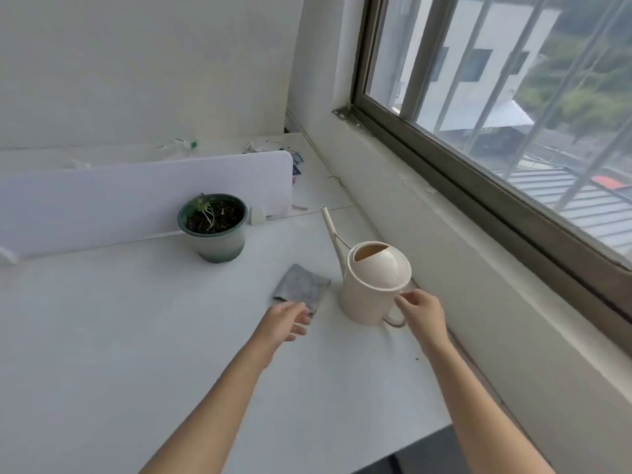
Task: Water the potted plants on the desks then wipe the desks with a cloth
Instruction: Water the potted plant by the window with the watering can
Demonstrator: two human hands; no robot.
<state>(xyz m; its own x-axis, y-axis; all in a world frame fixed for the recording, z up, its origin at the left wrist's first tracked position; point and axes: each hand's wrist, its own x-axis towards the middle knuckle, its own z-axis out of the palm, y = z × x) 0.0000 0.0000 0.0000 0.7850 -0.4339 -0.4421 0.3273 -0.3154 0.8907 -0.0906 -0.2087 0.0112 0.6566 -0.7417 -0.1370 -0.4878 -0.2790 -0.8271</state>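
Left hand (289, 319), fingers relaxed, at the cloth (301, 283) — right hand (421, 313) at the watering can (369, 285), grip unclear.

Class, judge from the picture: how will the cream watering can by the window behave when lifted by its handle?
The watering can looks like rigid plastic, so it should keep its shape. Its long spout juts out opposite the handle, so it may tip forward when lifted. Its weight depends on the water inside, which I cannot judge.
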